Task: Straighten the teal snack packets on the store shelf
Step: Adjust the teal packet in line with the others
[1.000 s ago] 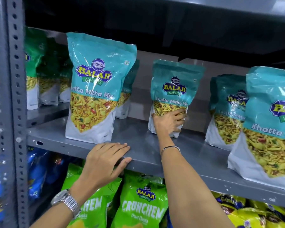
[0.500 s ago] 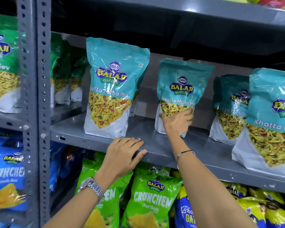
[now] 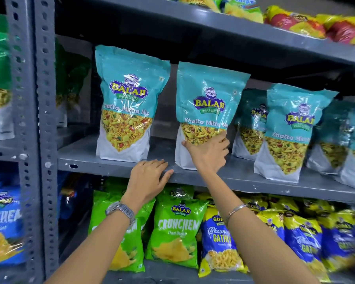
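Low in the frame, the left hand (image 3: 150,177) is laid flat on the front lip of the grey shelf (image 3: 242,178), fingers spread and holding nothing. Just above, at centre, the right hand (image 3: 208,153) is wrapped around the lower part of a teal packet (image 3: 207,103) — held upright near the shelf's front edge. More teal packets (image 3: 129,103) are ranged either side, further ones behind at right.

My right hand (image 3: 208,152) covers the middle packet's (image 3: 207,99) lower front; right of it, rear packets (image 3: 334,128) blur and run off frame.
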`<act>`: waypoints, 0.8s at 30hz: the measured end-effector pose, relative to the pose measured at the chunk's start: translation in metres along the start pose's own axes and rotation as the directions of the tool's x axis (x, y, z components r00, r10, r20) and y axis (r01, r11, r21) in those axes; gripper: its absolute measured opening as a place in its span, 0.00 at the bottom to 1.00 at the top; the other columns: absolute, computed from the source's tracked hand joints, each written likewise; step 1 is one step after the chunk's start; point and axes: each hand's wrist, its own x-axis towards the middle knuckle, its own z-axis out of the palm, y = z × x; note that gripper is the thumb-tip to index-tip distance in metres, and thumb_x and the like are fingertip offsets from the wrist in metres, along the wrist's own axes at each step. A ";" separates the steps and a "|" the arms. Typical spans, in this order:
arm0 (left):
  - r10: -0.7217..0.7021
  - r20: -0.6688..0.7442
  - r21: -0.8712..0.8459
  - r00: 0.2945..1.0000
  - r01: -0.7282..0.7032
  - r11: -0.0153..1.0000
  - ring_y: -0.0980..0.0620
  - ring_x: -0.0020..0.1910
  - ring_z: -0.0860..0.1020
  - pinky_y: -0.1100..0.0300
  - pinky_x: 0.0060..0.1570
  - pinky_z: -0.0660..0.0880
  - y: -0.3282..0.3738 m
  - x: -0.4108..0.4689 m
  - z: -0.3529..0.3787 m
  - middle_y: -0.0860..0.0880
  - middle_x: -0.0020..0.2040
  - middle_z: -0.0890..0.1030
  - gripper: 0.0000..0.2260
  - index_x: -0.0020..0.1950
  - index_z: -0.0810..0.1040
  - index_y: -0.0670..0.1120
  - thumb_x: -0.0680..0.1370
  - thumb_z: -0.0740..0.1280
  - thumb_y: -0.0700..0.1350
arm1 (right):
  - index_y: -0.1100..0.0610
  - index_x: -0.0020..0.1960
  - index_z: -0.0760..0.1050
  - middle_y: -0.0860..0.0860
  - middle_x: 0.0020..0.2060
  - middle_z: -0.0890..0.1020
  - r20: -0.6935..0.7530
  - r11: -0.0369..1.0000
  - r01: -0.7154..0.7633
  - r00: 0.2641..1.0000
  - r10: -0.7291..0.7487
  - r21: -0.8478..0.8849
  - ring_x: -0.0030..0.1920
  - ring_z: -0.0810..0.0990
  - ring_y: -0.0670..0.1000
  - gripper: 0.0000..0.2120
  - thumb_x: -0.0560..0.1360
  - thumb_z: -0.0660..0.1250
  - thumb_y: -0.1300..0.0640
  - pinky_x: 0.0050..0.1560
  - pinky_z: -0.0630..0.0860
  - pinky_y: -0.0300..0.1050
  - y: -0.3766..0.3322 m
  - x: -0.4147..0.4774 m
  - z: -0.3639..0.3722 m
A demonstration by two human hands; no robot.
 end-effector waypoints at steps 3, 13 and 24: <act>0.005 0.003 -0.011 1.000 -0.005 1.000 0.46 0.49 0.82 0.51 0.49 0.76 0.000 0.000 0.000 0.44 0.50 0.85 0.17 0.52 0.82 0.43 0.75 0.61 0.53 | 0.61 0.74 0.51 0.59 0.65 0.68 0.002 1.000 0.000 1.000 0.000 -0.020 0.65 0.69 0.62 0.59 0.57 0.77 0.35 0.55 0.74 0.58 -0.001 -0.008 -0.012; 0.023 -0.010 -0.024 1.000 -0.023 0.999 0.46 0.49 0.82 0.51 0.49 0.76 -0.002 0.000 0.001 0.43 0.50 0.85 0.18 0.52 0.82 0.42 0.76 0.61 0.53 | 0.61 0.74 0.50 0.59 0.66 0.67 0.002 0.998 0.001 1.000 -0.001 -0.064 0.65 0.69 0.62 0.60 0.57 0.75 0.33 0.56 0.73 0.57 -0.003 -0.018 -0.023; 0.036 -0.040 -0.023 0.999 -0.037 0.999 0.46 0.49 0.82 0.52 0.49 0.77 -0.002 -0.002 0.003 0.44 0.51 0.85 0.23 0.53 0.81 0.42 0.77 0.53 0.55 | 0.61 0.75 0.47 0.59 0.69 0.64 0.073 0.997 0.029 0.997 -0.023 -0.071 0.67 0.67 0.63 0.61 0.57 0.75 0.33 0.58 0.72 0.58 0.003 -0.007 -0.022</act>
